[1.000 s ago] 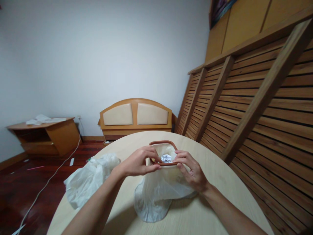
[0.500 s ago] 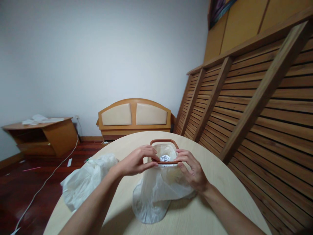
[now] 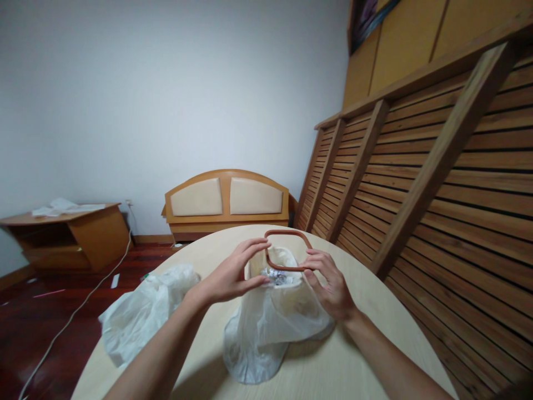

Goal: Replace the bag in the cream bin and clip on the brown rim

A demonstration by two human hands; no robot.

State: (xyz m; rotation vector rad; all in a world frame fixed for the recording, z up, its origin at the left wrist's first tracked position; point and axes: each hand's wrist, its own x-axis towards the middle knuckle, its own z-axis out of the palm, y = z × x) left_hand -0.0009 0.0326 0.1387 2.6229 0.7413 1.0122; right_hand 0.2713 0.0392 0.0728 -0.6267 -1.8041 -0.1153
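A small bin (image 3: 291, 303) lined with a white plastic bag (image 3: 258, 339) stands on the round pale table (image 3: 353, 361). Crumpled foil-like scrap (image 3: 275, 275) lies inside it. A brown rim ring (image 3: 288, 250) is tilted up above the bin's mouth. My left hand (image 3: 231, 275) pinches the ring's left side with thumb and fingers. My right hand (image 3: 328, 283) grips its right side, fingers curled against the bag.
A second crumpled white plastic bag (image 3: 141, 316) lies on the table to the left. Beyond the table stand a wooden headboard (image 3: 227, 200), a low wooden cabinet (image 3: 70, 233) with papers, and slatted wooden frames (image 3: 437, 183) leaning on the right. A white cable (image 3: 79, 311) runs across the dark floor.
The brown ring has been lifted off the bin's mouth and tilted upward, both hands rising with it. The view has shifted slightly right.
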